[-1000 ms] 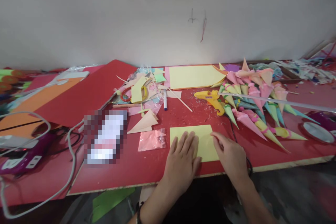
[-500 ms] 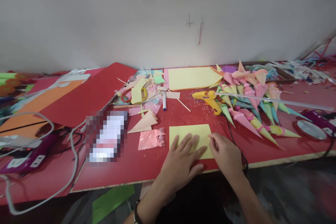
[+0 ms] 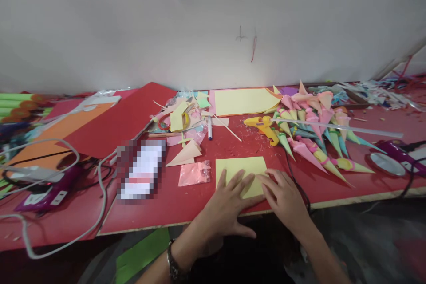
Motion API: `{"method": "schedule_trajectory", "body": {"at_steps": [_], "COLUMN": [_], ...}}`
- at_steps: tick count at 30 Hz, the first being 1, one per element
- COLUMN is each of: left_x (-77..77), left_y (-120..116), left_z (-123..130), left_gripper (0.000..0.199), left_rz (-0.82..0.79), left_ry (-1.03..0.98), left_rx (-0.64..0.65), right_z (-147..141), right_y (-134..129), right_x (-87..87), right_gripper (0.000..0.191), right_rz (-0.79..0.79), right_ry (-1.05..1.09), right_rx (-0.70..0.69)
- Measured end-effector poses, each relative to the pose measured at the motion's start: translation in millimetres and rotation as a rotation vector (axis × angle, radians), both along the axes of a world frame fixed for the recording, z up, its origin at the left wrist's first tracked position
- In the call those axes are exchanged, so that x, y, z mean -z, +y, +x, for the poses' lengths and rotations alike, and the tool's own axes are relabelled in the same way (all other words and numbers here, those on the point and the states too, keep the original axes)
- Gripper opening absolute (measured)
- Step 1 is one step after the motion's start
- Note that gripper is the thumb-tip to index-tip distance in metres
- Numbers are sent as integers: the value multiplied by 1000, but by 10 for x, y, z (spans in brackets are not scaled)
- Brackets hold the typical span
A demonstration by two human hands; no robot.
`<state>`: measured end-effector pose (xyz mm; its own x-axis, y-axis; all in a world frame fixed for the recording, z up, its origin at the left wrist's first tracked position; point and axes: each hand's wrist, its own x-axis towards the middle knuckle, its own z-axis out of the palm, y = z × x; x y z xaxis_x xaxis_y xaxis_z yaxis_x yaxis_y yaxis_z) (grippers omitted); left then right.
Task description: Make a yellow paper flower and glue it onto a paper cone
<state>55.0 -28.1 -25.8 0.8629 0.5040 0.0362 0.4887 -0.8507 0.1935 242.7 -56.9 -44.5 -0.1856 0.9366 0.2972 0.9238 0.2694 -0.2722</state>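
Note:
A pale yellow sheet of paper (image 3: 241, 164) lies flat near the table's front edge. My left hand (image 3: 229, 199) rests on it with fingers spread wide, the thumb sticking out past the table edge. My right hand (image 3: 284, 193) lies over the sheet's right side, fingers stretched out and a little apart, tips on the paper close to my left hand. Left of the sheet is a small clear packet with pink contents (image 3: 195, 173). Beyond the sheet sits a yellow glue gun (image 3: 264, 128) with a long clear glue stick (image 3: 339, 127) in its back.
Paper cones in pink, yellow and green (image 3: 316, 137) are heaped at the right. A stack of yellow paper (image 3: 244, 101) lies at the back. Paper scraps (image 3: 186, 151), a marker (image 3: 210, 128), a blurred-out phone (image 3: 143, 168), red card (image 3: 123, 124) and a white cable (image 3: 103, 195) are leftward.
My right hand has shifted left from the sheet's right edge onto the paper, its fingers opening out. My left thumb has swung outward. The head view has tilted up slightly.

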Motion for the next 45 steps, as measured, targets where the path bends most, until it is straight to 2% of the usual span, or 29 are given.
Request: {"method": "schedule_trajectory", "body": {"at_steps": [3,9,13,18,19,21,23,25,28,30,34,39,42,45], "left_x": [-13,-24,-8,-79,-118,-211,-300,-365,-417,-437,-440,-373,-344,-325], "left_y": [-11,-131,-226,-232,-218,-187,-170,-179,-227,-262,-307,-340,-333,-311], "left_z": [-18,-143,-196,-279,-314,-386,-433,-436,-370,-321,-290,-320,-338,-364], "left_gripper": [71,53,38,17,17,19,35,54,57,54,43,40,41,42], "left_rz": [-1,20,31,84,99,90,-42,-327,-824,-1005,-1148,-1388,-1382,-1308], "left_ry": [-23,-11,-81,-259,-328,-521,-735,-871,-917,-932,-934,-820,-752,-684], "left_rx": [-12,-218,-167,-141,-171,-328,-570,-664,-583,-548,-556,-570,-597,-598], "right_z": [63,71,-93,-221,-217,-206,-227,-304,-481,-584,-668,-681,-701,-696], "right_y": [-71,-195,-225,-167,-154,-135,-128,-128,-129,-127,-131,-161,-192,-208], "right_x": [6,-28,-70,-236,-282,-373,-446,-488,-474,-419,-310,-324,-373,-408], "right_gripper": [32,40,45,28,29,27,26,32,39,41,39,38,39,38], "right_rz": [0,-16,-36,-123,-133,-138,-175,-291,-478,-494,-494,-490,-486,-468], "right_ry": [-15,-44,-31,74,134,320,577,863,1229,1395,1570,1551,1501,1411], "right_rx": [-52,-107,-221,-320,-341,-328,-242,-146,-50,5,58,55,17,-22]}}
